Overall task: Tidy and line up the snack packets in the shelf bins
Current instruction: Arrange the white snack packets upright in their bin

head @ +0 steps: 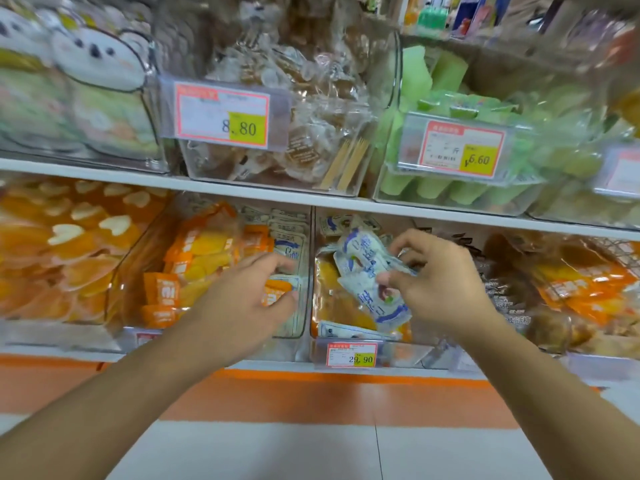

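Two clear plastic bins stand side by side on the lower shelf. In the right bin (pixel 313 306), my right hand (pixel 436 278) pinches white-and-blue snack packets (pixel 367 278) between thumb and fingers, lifted above yellow packets beneath. My left hand (pixel 242 299) reaches into the left bin (pixel 117 306), fingers curled on an orange-and-white packet (pixel 280 289) at its right side. Orange-and-yellow packets (pixel 194 265) fill the rest of that bin, with white-and-blue packets (pixel 287 233) lined up along its back right.
A bin of orange packets with heart windows (pixel 62 251) stands far left, and brown and orange packets (pixel 554 282) lie to the right. The upper shelf (pixel 242 188) holds bins with price tags (pixel 221 114). A price tag (pixel 351 355) hangs below the right bin.
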Demonstrator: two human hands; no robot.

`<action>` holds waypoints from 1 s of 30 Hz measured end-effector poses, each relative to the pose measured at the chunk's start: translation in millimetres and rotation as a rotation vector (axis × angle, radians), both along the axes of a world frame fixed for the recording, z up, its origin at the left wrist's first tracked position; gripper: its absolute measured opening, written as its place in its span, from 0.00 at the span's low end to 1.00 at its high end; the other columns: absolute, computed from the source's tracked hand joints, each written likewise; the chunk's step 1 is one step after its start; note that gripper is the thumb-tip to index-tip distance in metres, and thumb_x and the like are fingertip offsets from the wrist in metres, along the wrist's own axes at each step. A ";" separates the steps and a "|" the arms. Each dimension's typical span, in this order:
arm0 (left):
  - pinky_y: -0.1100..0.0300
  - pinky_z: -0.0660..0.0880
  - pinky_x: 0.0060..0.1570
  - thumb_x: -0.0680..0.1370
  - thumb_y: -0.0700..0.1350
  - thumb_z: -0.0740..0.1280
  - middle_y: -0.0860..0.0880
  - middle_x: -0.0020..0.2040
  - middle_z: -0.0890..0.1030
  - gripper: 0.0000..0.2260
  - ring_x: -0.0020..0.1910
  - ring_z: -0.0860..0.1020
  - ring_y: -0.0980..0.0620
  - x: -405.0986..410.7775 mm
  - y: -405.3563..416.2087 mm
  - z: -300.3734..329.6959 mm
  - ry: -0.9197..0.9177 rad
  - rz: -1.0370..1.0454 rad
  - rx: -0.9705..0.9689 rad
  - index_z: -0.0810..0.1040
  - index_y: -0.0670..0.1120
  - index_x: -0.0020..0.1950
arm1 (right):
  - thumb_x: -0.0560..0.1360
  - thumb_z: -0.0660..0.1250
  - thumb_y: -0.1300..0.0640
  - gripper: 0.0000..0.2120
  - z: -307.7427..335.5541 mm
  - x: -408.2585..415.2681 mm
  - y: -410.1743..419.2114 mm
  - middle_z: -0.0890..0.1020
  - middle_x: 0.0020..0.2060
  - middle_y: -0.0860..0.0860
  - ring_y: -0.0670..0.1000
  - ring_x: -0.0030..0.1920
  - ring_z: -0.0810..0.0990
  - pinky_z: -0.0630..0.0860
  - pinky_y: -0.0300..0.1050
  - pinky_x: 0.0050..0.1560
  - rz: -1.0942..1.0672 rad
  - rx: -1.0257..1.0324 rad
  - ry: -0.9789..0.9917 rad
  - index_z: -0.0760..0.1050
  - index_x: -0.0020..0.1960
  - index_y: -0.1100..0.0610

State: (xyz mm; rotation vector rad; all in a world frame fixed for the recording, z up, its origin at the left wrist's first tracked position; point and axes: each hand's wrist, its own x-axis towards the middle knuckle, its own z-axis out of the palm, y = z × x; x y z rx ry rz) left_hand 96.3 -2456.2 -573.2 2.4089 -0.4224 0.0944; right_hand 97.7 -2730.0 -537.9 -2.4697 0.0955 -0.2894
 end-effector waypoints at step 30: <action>0.60 0.51 0.79 0.83 0.60 0.58 0.67 0.80 0.49 0.28 0.80 0.49 0.63 28.1 16.3 -16.7 -0.134 -0.136 0.154 0.54 0.62 0.82 | 0.61 0.73 0.48 0.53 -33.0 71.7 13.9 0.61 0.78 0.48 0.58 0.79 0.58 0.63 0.58 0.78 0.138 -0.449 0.086 0.51 0.80 0.35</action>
